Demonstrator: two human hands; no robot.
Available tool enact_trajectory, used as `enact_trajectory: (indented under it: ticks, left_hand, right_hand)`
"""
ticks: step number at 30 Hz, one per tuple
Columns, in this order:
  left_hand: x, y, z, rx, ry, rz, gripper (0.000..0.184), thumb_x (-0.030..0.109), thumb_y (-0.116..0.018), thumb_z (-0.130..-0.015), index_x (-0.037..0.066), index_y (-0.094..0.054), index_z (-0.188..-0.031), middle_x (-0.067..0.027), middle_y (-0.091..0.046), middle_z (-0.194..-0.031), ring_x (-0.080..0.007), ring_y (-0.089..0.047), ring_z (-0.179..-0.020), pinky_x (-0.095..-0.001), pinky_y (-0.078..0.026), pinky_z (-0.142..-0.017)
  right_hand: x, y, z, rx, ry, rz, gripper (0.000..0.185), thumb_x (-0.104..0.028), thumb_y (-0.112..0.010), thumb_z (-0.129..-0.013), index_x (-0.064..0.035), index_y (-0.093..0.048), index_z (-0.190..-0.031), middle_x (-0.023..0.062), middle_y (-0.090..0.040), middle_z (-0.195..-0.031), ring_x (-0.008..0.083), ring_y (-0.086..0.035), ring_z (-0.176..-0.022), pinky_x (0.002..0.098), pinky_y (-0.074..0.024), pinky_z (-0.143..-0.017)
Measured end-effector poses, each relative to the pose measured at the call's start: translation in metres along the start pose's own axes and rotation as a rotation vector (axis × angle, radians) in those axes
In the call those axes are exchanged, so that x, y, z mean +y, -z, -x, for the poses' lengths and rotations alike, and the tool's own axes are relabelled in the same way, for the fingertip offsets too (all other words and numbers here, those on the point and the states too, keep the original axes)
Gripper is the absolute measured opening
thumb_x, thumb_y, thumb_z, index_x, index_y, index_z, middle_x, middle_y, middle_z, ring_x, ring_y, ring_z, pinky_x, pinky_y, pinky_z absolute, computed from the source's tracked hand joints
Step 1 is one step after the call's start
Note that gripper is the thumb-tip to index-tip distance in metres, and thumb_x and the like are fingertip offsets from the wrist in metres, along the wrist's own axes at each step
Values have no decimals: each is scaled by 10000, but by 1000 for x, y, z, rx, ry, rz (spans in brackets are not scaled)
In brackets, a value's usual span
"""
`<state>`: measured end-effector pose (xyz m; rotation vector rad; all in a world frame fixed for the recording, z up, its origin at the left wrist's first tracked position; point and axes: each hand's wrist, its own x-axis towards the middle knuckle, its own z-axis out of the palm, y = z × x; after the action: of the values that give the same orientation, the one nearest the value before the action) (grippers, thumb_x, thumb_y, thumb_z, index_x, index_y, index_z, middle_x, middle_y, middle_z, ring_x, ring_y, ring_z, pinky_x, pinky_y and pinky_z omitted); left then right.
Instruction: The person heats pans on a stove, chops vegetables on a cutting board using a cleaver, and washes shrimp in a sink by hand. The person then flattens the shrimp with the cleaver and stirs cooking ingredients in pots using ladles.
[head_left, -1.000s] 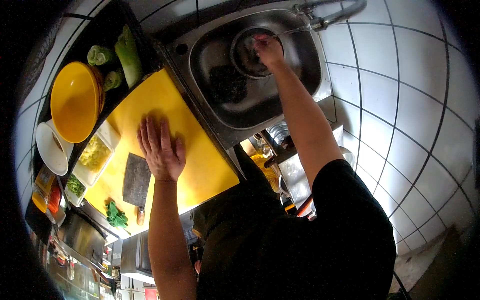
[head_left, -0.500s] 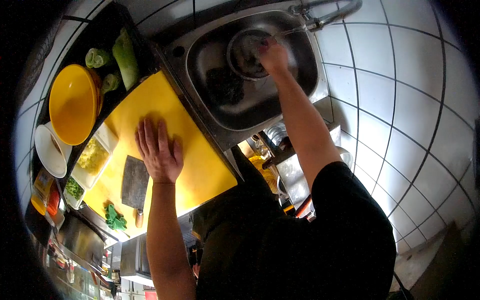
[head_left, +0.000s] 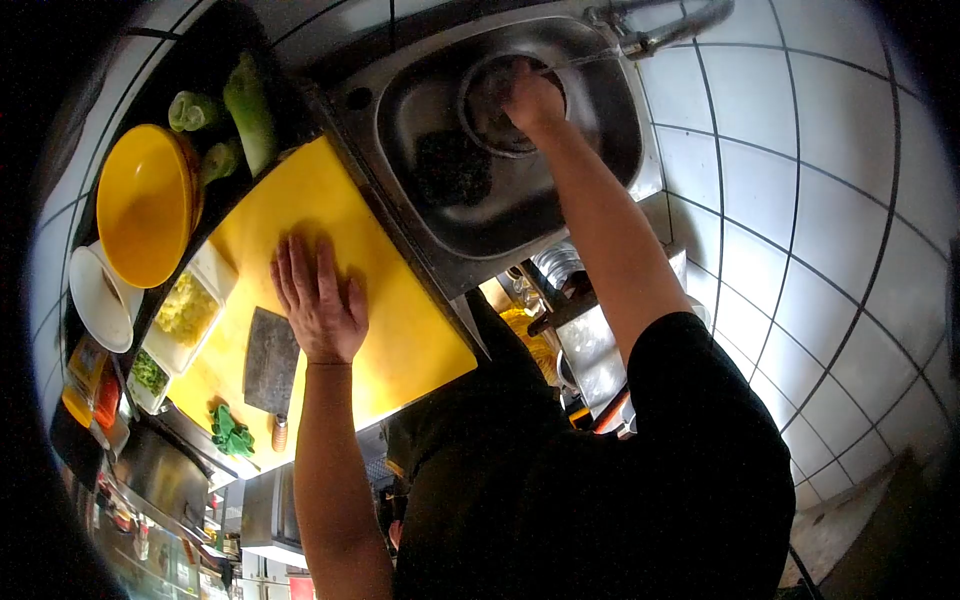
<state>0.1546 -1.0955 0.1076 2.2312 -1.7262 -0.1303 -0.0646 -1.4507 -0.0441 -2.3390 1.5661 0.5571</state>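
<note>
Right hand (head_left: 535, 100) is down in the round bowl (head_left: 478, 125), under the tap (head_left: 665, 40); bowl sits inside the sink (head_left: 608, 150), toward its far side; fingers look bent, but the tips are lost in shadow, so can't tell if they grip anything; thin water stream (head_left: 575, 64) runs from the spout toward the hand.

To do it well, I'd keep the fingers low and inside the rim so splash stays in the sink; keep the stroke short so the bowl doesn't skid; left hand (head_left: 322, 310) is flat, palm down, fingers extended on the yellow cutting board (head_left: 400, 320), holding nothing; fine as a brace, but the cleaver (head_left: 270, 360) lies just beside it, so best not to slide that way.

Versus half a second ago: right hand sits further in over the bowl, less at its right side; reddish patch at the fingertips is harder to make out; left hand and cleaver keep the same spacing; whole view is nudged slightly, so small offsets elsewhere look like head motion.
</note>
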Motion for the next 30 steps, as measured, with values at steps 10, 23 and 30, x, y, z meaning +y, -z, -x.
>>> enact_trajectory:
  ticks: [10, 23, 30]
  left_hand:
    - [0, 0, -1, -5, -3, -9, 599, 347, -510, -974, 97, -379, -1502, -260, -362, -1533, -477, -338, -1415, -605, -246, -1173]
    - [-1, -2, 1, -20, 10, -15, 583, 384, -475, -995, 93, -398, -1494, -259, -353, -1541, -467, -327, -1427, -600, -236, -1180]
    - [2, 1, -3, -17, 5, -7, 580, 380, -478, -996, 93, -402, -1494, -254, -353, -1543, -465, -331, -1426, -598, -245, -1177]
  right_hand:
    - [-4, -13, 8, 159, 5, -397, 716, -401, -708, -853, -80, -446, -1437, 235, -638, -1260, 412, -634, -1127, 441, -514, -996]
    - [-19, 21, 15, -18, -85, -165, 779, -525, -659, -851, -35, -425, -1409, 236, -615, -1304, 400, -621, -1178, 494, -540, -966]
    - [-37, 36, 33, -1, 0, -20, 876, -511, -707, -791, -37, -388, -1455, 246, -605, -1320, 386, -620, -1191, 482, -533, -970]
